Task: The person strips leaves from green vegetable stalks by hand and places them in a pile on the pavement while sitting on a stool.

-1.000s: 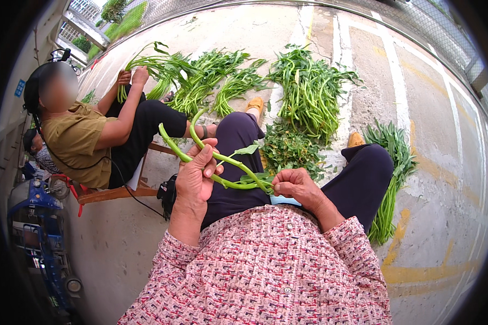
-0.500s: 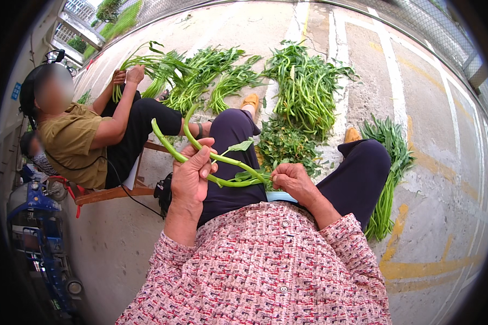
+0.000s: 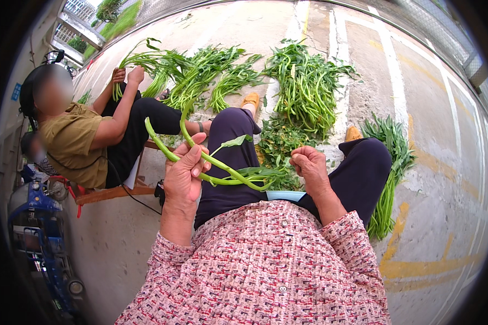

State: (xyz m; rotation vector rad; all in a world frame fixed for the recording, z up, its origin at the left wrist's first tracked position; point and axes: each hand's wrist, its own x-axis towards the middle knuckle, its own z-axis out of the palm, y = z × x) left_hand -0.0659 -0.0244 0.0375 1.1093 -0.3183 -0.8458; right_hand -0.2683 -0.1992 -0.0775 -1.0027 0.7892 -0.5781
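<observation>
My left hand (image 3: pixel 183 172) is closed around a few thick green water spinach stems (image 3: pixel 164 149) above my left thigh. Their ends curve up past the fingers, and leaves hang from the right side over my lap. Apart from the stems, my right hand (image 3: pixel 311 169) is curled with thumb and fingertips pressed together; whatever it may pinch is hidden. Between my knees, loose leaves (image 3: pixel 281 147) lie heaped on the ground. Below them shows the pale blue rim (image 3: pixel 287 195) of something mostly hidden by my shirt.
A large water spinach pile (image 3: pixel 301 89) lies ahead, with a leafy bundle (image 3: pixel 387 179) beyond my right knee. To the left, a seated person (image 3: pixel 78 135) holds a bunch of greens (image 3: pixel 157 62). A wooden chair (image 3: pixel 116 194) and a blue wheeled vehicle (image 3: pixel 38 216) are on that side.
My right hand has drawn away from the stems, up and to the right. My left hand has shifted slightly left and down, still holding the stems.
</observation>
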